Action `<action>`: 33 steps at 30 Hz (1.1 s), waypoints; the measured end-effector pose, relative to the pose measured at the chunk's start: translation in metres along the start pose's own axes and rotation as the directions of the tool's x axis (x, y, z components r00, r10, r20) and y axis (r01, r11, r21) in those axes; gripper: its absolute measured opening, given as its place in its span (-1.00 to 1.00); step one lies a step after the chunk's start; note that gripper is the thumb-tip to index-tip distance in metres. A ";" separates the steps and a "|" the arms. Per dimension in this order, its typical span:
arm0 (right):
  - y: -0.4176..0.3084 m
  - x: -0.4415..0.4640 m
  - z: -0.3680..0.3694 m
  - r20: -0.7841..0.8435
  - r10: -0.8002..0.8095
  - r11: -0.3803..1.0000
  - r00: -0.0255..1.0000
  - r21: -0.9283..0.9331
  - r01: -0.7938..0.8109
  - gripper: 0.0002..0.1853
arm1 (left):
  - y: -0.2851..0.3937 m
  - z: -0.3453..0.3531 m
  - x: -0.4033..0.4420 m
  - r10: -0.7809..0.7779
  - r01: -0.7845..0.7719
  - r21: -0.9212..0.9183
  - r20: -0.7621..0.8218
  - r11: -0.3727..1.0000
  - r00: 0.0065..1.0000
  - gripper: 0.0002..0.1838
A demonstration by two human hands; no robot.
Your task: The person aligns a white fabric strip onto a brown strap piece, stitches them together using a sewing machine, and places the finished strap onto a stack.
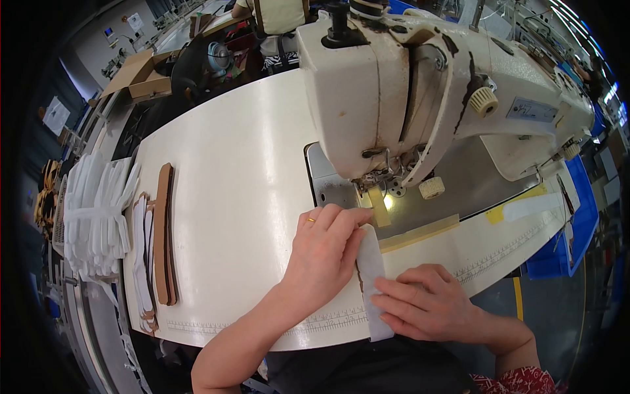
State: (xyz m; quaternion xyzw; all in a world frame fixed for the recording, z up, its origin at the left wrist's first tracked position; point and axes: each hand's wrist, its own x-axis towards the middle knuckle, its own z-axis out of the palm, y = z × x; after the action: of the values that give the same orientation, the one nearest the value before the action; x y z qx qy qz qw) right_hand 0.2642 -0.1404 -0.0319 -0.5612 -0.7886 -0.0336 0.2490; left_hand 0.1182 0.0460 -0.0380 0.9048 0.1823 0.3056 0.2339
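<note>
A narrow white strip [373, 262] with a brown edge along its left side lies on the white table, running from near the sewing machine's needle area down to the front edge. My left hand [328, 246], with a ring on one finger, pinches the strip's upper end just in front of the presser foot. Lower down, my right hand [426, 303] rests on the strip's right side, fingers bent and fingertips touching it. The white sewing machine [354, 98] stands over its metal plate [459, 177]. Yellow tape [420, 234] crosses the plate's front edge.
Brown strips [165, 236] and white strips with brown edges [141, 256] lie at the table's left. Beyond them is a tied bundle of white pieces [98, 213]. A white piece [530, 206] and tweezers lie at the right, beside a blue tray [583, 217]. A cardboard box [147, 82] stands behind.
</note>
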 end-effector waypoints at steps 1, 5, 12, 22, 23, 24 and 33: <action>0.000 0.000 0.000 0.009 -0.005 1.000 1.000 0.014 0.005 -0.62 | 0.001 -0.001 0.000 -0.012 0.012 -0.003 -0.002 1.000 1.000 -0.71; -0.002 0.002 -0.003 0.043 -0.009 0.999 0.999 0.053 0.006 -0.63 | 0.002 -0.001 0.000 -0.035 0.035 -0.017 0.006 0.999 0.999 -0.70; 0.003 -0.001 0.001 0.075 -0.086 0.989 0.993 0.123 0.076 -0.62 | 0.002 0.001 -0.001 -0.030 0.030 -0.020 0.013 0.999 0.999 -0.68; 0.005 0.001 0.000 0.098 -0.124 0.979 0.987 0.176 0.106 -0.58 | 0.003 0.002 -0.001 -0.006 0.006 0.036 0.003 0.999 1.000 -0.62; 0.006 0.001 0.000 0.098 -0.132 0.978 0.986 0.177 0.113 -0.58 | 0.003 0.002 -0.001 -0.007 0.007 0.039 0.003 0.999 1.000 -0.61; 0.006 0.001 0.000 0.099 -0.140 0.977 0.985 0.177 0.121 -0.58 | 0.002 0.004 -0.002 0.005 -0.005 0.061 -0.011 0.998 1.000 -0.60; 0.007 0.001 0.002 0.087 -0.123 0.966 0.989 0.239 0.100 -0.58 | 0.001 0.005 -0.002 0.152 -0.131 0.157 -0.130 0.979 0.980 -0.56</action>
State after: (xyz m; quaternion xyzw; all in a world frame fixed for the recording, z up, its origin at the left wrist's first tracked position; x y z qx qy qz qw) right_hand 0.2692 -0.1362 -0.0348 -0.4837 -0.8290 0.0739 0.2707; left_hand 0.1199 0.0429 -0.0417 0.9064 0.1555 0.3703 0.1306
